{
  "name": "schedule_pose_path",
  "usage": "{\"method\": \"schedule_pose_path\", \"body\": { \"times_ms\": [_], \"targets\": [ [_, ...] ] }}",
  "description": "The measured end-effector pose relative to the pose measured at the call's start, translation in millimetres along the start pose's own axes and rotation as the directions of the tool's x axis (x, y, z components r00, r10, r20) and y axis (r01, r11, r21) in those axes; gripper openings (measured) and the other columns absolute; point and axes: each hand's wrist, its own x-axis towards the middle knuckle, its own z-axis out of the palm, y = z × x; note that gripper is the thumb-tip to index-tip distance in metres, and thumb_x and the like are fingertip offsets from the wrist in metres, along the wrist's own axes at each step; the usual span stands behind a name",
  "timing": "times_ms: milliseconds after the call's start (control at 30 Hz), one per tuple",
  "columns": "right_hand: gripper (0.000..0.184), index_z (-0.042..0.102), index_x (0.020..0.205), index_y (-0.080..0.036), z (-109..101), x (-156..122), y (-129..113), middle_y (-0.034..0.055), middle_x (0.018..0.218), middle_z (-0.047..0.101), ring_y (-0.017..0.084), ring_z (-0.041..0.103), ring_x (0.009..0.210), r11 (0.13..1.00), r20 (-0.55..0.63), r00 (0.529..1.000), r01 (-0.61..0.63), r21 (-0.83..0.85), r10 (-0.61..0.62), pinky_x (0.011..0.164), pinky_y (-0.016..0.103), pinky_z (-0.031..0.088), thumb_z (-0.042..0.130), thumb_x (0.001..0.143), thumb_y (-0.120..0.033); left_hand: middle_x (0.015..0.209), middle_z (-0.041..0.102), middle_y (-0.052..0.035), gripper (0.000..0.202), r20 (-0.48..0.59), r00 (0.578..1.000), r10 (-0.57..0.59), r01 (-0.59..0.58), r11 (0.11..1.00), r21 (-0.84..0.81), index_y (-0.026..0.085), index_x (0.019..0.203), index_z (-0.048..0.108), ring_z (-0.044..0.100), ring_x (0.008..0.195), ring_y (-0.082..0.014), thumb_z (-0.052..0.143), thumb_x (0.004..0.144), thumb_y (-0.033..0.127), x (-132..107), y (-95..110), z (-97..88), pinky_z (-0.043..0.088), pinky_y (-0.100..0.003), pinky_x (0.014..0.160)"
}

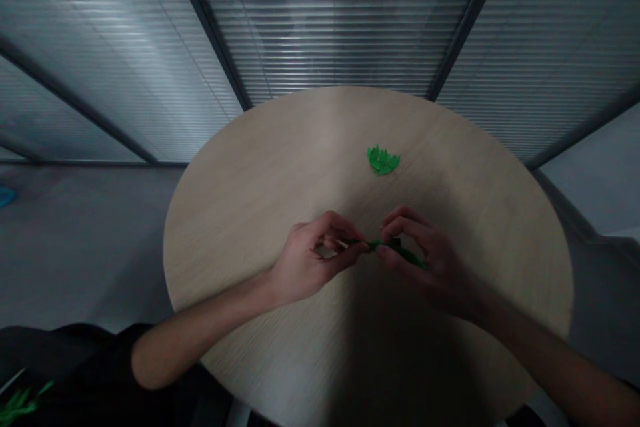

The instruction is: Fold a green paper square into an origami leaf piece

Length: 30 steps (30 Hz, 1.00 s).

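Pale beige tabletop (260, 213) with fine diagonal wood grain, a bright green jagged piece (383, 160) toward its far edge, a darker green strip (397, 251) near its centre, and grey horizontally striped blinds (340, 27) beyond.

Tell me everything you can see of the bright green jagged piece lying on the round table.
The bright green piece is a small cluster of overlapping, pointed, leaf-like shapes with a jagged upper edge. It may be paper or thin plastic; the view cannot settle which. It lies on the pale wood-grain round table, beyond the left hand and right hand, touching neither them nor the darker green strip they pinch.
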Motion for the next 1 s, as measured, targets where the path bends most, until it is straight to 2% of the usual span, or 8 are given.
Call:
{"method": "schedule_pose_path", "body": {
  "times_ms": [233,433,633,867,1000],
  "targets": [
    [0.007,0.061,0.086,-0.021,-1.0,0.7,-0.8,0.0029,0.094,0.058,0.018,0.06,0.088,0.999,-0.034,0.999,0.011,-0.035,-0.013,0.078,0.031,0.047,0.066,0.091,-0.02,0.079,0.078,-0.0022,0.008,0.047,0.998,-0.053,0.054,0.998,-0.029,0.014,0.098,0.069,0.074,0.063,-0.0097,0.073,0.091,0.015,1.4,-1.1,-2.7,0.054,-0.014,0.054],
    [0.008,0.06,0.086,-0.021,-0.5,1.2,-0.9,0.0032,0.094,0.058,0.019,0.061,0.088,0.995,-0.06,0.997,0.04,-0.094,-0.045,0.078,0.031,0.047,0.064,0.092,-0.02,0.089,0.08,-0.0058,0.013,0.071,0.99,-0.123,0.132,0.983,-0.129,0.013,0.104,0.069,0.075,0.063,-0.0114,0.072,0.092,0.017,3.2,-1.8,-1.5,0.061,-0.017,0.057],
    [0.008,0.059,0.087,-0.022,-1.0,1.1,-0.1,0.0028,0.093,0.058,0.019,0.06,0.087,0.989,-0.064,0.996,0.059,-0.133,-0.068,0.078,0.032,0.047,0.065,0.092,-0.02,0.091,0.081,-0.007,0.011,0.086,0.989,-0.121,0.136,0.969,-0.205,0.013,0.105,0.07,0.079,0.075,-0.0141,0.069,0.094,0.016,3.6,-0.5,-1.2,0.066,-0.019,0.065],
    [0.007,0.059,0.086,-0.021,-0.9,1.8,0.2,0.0028,0.092,0.057,0.018,0.06,0.087,0.992,-0.08,0.996,0.034,-0.124,-0.044,0.078,0.032,0.047,0.064,0.091,-0.019,0.096,0.081,-0.0096,0.017,0.099,0.985,-0.143,0.164,0.954,-0.252,0.012,0.112,0.069,0.079,0.087,-0.0185,0.065,0.1,0.023,4.7,-3.5,0.7,0.068,-0.023,0.068],
    [0.008,0.059,0.085,-0.022,-0.8,2.2,1.1,0.0025,0.092,0.058,0.018,0.06,0.086,0.996,-0.083,0.996,0.009,-0.091,-0.017,0.078,0.032,0.047,0.064,0.092,-0.02,0.104,0.079,-0.0136,0.028,0.113,0.98,-0.162,0.188,0.936,-0.299,0.012,0.12,0.063,0.078,0.091,-0.0207,0.054,0.107,0.035,5.0,-4.7,1.4,0.069,-0.028,0.068]
  ]
}}
